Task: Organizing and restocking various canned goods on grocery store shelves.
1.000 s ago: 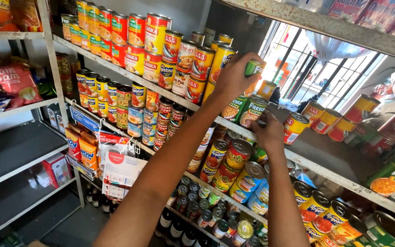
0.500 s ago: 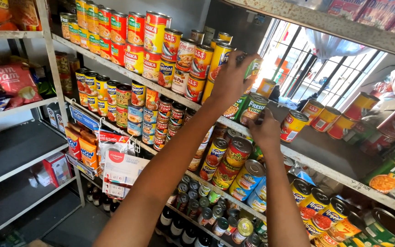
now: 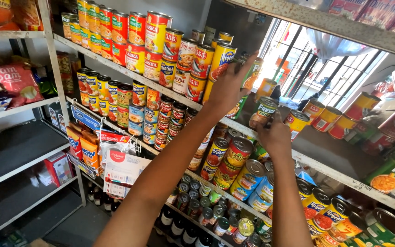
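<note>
Near the top centre of the frame, your left hand [image 3: 228, 87] wraps its fingers around a green-labelled can [image 3: 251, 75] on the upper shelf [image 3: 325, 153]. Just right of centre, your right hand [image 3: 275, 135] grips another green can [image 3: 262, 112] beside red and yellow cans [image 3: 318, 116].

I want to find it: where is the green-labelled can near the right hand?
In the head view, the green-labelled can stands right of centre on the upper shelf, touched by the right hand.

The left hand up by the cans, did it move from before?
Yes. The left hand, holding a can, moved a little left, closer to the yellow can on the shelf.
</note>
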